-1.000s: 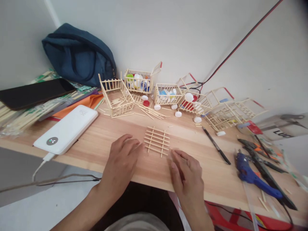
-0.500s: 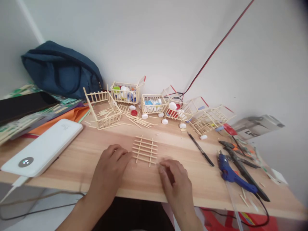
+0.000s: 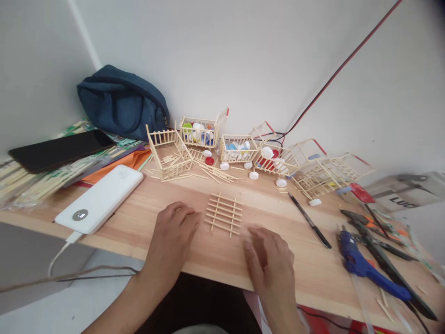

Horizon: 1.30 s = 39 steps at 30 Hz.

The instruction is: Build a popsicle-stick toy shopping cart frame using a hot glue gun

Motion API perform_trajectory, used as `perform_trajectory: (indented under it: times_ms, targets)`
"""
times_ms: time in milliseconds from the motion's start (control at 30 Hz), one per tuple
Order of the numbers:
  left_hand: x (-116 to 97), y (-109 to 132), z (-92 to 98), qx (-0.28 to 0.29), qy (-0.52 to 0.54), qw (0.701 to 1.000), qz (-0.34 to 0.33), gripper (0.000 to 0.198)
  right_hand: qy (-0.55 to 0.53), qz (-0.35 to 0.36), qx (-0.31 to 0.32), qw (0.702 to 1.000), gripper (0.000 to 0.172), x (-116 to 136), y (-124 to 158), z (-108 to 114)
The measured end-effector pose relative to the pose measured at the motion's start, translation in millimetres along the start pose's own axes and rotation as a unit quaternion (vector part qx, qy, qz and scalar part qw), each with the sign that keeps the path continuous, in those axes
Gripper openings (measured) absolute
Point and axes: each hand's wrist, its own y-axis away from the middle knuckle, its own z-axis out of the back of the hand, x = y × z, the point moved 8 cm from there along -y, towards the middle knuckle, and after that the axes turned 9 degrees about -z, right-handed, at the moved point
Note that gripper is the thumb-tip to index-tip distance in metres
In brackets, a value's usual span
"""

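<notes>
A small lattice of thin wooden sticks [image 3: 226,217] lies flat on the wooden table, several crosspieces over two long ones. Just left of it rests my left hand [image 3: 175,232], fingers loosely bent, with a narrow gap between its fingertips and the sticks. My right hand [image 3: 273,260] is low on the lattice's right, thumb and forefinger apart, nothing seen between them. Behind stands a partly built stick frame [image 3: 170,155] with loose sticks [image 3: 219,174] beside it.
Stick carts [image 3: 238,148] with bottle-cap wheels line the wall. At right lie a black pen [image 3: 309,220], a blue glue gun [image 3: 368,269] and pliers [image 3: 375,227]. Leftward are a white power bank [image 3: 100,199], a dark phone [image 3: 62,150] and a blue bag [image 3: 123,102].
The view has turned left, so everything sits further right in the picture. Both hands have drawn slightly away from the lattice, which stays flat on the table.
</notes>
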Motion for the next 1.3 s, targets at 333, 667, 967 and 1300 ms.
perform_trajectory:
  times_ms: [333, 667, 967, 1300]
  targets:
    - [1.8, -14.2, -15.6, 0.092, 0.043, 0.995, 0.006, 0.008, -0.021, 0.022, 0.059, 0.998, 0.009, 8.1, -17.0, -13.5]
    - [-1.9, -24.3, -9.6, 0.067, 0.062, 0.996, -0.021, 0.015, -0.029, 0.035, 0.065, 0.997, 0.013, 13.0, -28.6, -4.0]
    - [24.5, -93.4, -23.0, 0.103, 0.024, 0.994, 0.026, 0.022, -0.082, -0.011, 0.133, 0.988, 0.011, -0.4, -112.6, -24.5]
    - [34.7, -84.0, -47.9, 0.111, 0.027, 0.993, 0.03, 0.022, -0.093, -0.017, 0.152, 0.984, 0.016, -16.4, -113.8, -42.7]
